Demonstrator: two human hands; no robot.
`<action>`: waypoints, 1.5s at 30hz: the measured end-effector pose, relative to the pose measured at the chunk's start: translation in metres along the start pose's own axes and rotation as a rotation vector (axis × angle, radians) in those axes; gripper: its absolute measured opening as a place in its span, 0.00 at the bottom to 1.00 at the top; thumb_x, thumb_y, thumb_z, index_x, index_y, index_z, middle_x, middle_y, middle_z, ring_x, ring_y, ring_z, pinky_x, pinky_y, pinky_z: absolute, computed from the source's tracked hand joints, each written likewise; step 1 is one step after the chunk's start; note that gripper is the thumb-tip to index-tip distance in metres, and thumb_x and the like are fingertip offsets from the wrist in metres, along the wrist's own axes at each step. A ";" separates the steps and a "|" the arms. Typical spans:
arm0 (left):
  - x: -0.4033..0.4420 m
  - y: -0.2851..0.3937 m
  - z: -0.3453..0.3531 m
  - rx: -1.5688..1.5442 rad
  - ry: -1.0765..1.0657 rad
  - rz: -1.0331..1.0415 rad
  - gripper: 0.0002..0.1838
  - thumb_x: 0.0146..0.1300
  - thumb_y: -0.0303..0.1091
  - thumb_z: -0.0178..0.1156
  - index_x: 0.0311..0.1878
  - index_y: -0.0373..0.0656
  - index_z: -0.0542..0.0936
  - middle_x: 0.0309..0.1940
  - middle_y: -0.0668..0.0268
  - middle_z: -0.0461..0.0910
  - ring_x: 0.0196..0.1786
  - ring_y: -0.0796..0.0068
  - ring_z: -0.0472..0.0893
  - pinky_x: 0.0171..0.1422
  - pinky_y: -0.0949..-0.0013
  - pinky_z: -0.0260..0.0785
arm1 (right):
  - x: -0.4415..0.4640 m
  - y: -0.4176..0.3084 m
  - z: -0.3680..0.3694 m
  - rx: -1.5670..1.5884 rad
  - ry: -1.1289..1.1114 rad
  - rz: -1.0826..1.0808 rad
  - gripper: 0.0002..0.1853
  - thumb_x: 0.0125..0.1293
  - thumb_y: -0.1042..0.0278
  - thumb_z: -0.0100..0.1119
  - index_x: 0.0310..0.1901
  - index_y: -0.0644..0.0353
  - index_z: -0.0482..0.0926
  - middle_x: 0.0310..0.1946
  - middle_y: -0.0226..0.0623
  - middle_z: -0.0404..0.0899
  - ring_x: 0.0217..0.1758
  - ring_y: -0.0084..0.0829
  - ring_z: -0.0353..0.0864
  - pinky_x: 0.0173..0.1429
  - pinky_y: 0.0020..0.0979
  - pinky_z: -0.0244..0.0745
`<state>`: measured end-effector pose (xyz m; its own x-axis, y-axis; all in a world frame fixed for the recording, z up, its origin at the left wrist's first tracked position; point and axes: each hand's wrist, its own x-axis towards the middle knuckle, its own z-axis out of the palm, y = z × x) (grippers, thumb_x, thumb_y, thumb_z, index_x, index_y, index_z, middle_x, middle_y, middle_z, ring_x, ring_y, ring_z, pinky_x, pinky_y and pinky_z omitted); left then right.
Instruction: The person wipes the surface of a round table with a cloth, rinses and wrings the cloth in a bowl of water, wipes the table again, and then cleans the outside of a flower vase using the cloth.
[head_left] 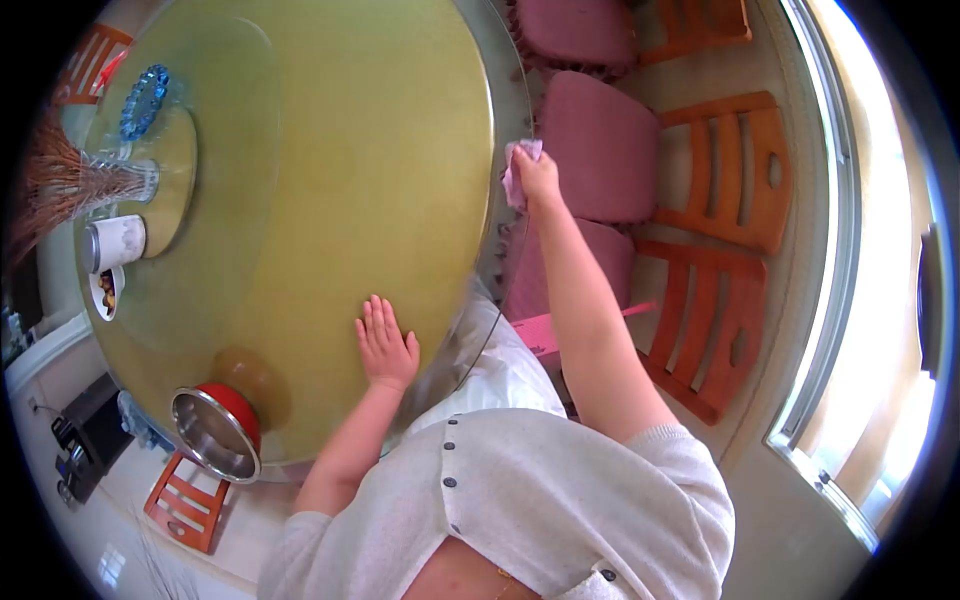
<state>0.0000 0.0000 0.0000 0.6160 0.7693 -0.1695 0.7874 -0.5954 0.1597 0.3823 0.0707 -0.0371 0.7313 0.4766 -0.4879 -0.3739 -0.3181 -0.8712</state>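
My left hand [385, 345] lies flat on the yellow-green tabletop [370, 180], fingers stretched out, holding nothing. My right hand [536, 178] is closed around a crumpled pink cloth [516, 176] at the glass rim [515, 100] on the table's right side. Part of the cloth is hidden by the fingers. A red bowl [222, 425] with a shiny metal inside stands near the table's edge, to the left of my left hand.
On the left stand a glass vase [140, 181] of dried stems, a blue beaded ring [145, 102], a white canister [117, 243] and a small dish [107, 293]. Wooden chairs [740, 170] with pink cushions [598, 145] line the right, beside a bright window [880, 250].
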 end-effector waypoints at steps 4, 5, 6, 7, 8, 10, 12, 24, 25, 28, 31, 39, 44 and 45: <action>0.019 0.000 0.003 -0.039 0.015 0.010 0.42 0.62 0.43 0.51 0.75 0.30 0.51 0.77 0.49 0.48 0.80 0.52 0.46 0.81 0.49 0.34 | 0.044 -0.034 0.010 -0.038 -0.074 0.017 0.12 0.68 0.60 0.61 0.42 0.62 0.80 0.28 0.29 0.80 0.25 0.23 0.77 0.29 0.29 0.72; 0.013 0.001 0.000 -0.052 0.008 0.009 0.42 0.62 0.43 0.51 0.74 0.30 0.52 0.77 0.49 0.48 0.80 0.52 0.46 0.81 0.49 0.34 | 0.042 -0.033 0.008 -0.012 -0.096 0.024 0.11 0.68 0.61 0.61 0.41 0.62 0.80 0.27 0.30 0.80 0.24 0.23 0.77 0.27 0.30 0.72; 0.006 0.001 -0.003 -0.048 -0.002 0.006 0.42 0.62 0.43 0.51 0.74 0.30 0.52 0.77 0.49 0.48 0.80 0.52 0.46 0.81 0.49 0.34 | 0.036 -0.028 0.007 -0.012 -0.097 0.035 0.11 0.68 0.61 0.61 0.41 0.62 0.80 0.27 0.30 0.80 0.24 0.23 0.77 0.27 0.30 0.72; 0.002 0.003 -0.005 -0.061 -0.015 0.003 0.42 0.62 0.43 0.51 0.75 0.30 0.51 0.77 0.49 0.48 0.80 0.52 0.46 0.81 0.49 0.34 | 0.029 -0.025 0.003 0.003 -0.094 0.077 0.11 0.68 0.61 0.60 0.41 0.61 0.79 0.27 0.30 0.80 0.24 0.24 0.77 0.27 0.30 0.72; -0.002 0.003 -0.008 -0.066 -0.024 -0.002 0.42 0.62 0.42 0.51 0.75 0.31 0.51 0.77 0.49 0.48 0.80 0.52 0.46 0.81 0.49 0.34 | 0.023 -0.023 0.003 0.026 -0.096 0.117 0.11 0.68 0.61 0.60 0.42 0.61 0.79 0.27 0.30 0.79 0.24 0.24 0.77 0.27 0.30 0.72; 0.004 0.000 -0.007 -0.066 0.004 0.001 0.42 0.62 0.42 0.51 0.75 0.31 0.51 0.77 0.49 0.47 0.80 0.52 0.46 0.81 0.49 0.34 | 0.002 -0.017 0.001 0.059 -0.104 0.138 0.11 0.69 0.61 0.60 0.42 0.61 0.80 0.28 0.30 0.80 0.25 0.25 0.78 0.27 0.30 0.72; 0.005 0.002 -0.005 -0.077 0.022 0.008 0.42 0.62 0.42 0.51 0.75 0.31 0.51 0.77 0.49 0.47 0.80 0.52 0.46 0.81 0.49 0.34 | -0.016 0.009 -0.006 0.090 -0.060 0.137 0.11 0.69 0.61 0.59 0.43 0.60 0.80 0.29 0.31 0.80 0.27 0.27 0.79 0.30 0.32 0.74; 0.007 0.000 0.003 -0.005 0.090 0.016 0.42 0.63 0.45 0.51 0.75 0.33 0.51 0.78 0.52 0.47 0.80 0.56 0.46 0.82 0.52 0.34 | -0.190 0.121 -0.014 0.190 0.080 0.163 0.08 0.69 0.64 0.58 0.41 0.60 0.78 0.29 0.28 0.79 0.29 0.22 0.77 0.30 0.29 0.72; 0.007 0.000 0.004 -0.019 0.089 0.016 0.42 0.63 0.45 0.51 0.75 0.33 0.51 0.78 0.52 0.46 0.80 0.56 0.46 0.82 0.51 0.34 | -0.197 0.118 -0.015 0.163 0.072 0.195 0.08 0.69 0.64 0.58 0.42 0.60 0.78 0.29 0.28 0.79 0.29 0.22 0.77 0.30 0.29 0.72; 0.003 0.001 0.004 -0.012 0.060 0.006 0.42 0.64 0.46 0.52 0.76 0.34 0.50 0.78 0.53 0.45 0.81 0.57 0.45 0.82 0.50 0.33 | -0.205 0.105 -0.014 0.153 0.065 0.225 0.09 0.69 0.63 0.59 0.43 0.60 0.78 0.30 0.28 0.79 0.29 0.21 0.77 0.30 0.28 0.72; 0.016 0.009 0.005 0.035 0.009 0.011 0.43 0.65 0.49 0.53 0.76 0.36 0.50 0.79 0.56 0.45 0.81 0.59 0.43 0.81 0.47 0.32 | -0.190 0.100 -0.010 0.106 0.086 0.152 0.09 0.69 0.64 0.59 0.43 0.60 0.78 0.31 0.29 0.80 0.30 0.21 0.77 0.33 0.28 0.74; 0.121 0.078 -0.013 -0.084 -0.053 0.254 0.43 0.67 0.49 0.54 0.77 0.40 0.47 0.80 0.61 0.42 0.81 0.65 0.41 0.81 0.45 0.28 | -0.120 0.078 -0.015 0.002 0.071 0.047 0.13 0.65 0.65 0.65 0.43 0.66 0.79 0.33 0.33 0.83 0.32 0.23 0.79 0.36 0.28 0.75; 0.171 0.102 -0.014 -0.094 -0.037 0.279 0.42 0.68 0.49 0.53 0.77 0.40 0.48 0.80 0.61 0.42 0.81 0.65 0.42 0.81 0.45 0.28 | -0.065 0.042 -0.012 -0.010 0.009 0.078 0.13 0.64 0.65 0.65 0.44 0.66 0.80 0.34 0.33 0.83 0.33 0.22 0.79 0.38 0.28 0.76; 0.178 0.103 -0.013 -0.093 -0.041 0.277 0.42 0.68 0.49 0.53 0.77 0.40 0.48 0.80 0.61 0.42 0.81 0.65 0.42 0.81 0.45 0.28 | -0.055 0.030 -0.011 -0.013 -0.008 0.105 0.13 0.64 0.65 0.65 0.44 0.66 0.80 0.35 0.33 0.83 0.34 0.22 0.79 0.39 0.28 0.76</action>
<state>0.1908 0.0788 -0.0010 0.8091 0.5692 -0.1463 0.5850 -0.7560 0.2937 0.3373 0.0262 -0.0362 0.6844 0.4463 -0.5766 -0.4408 -0.3767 -0.8148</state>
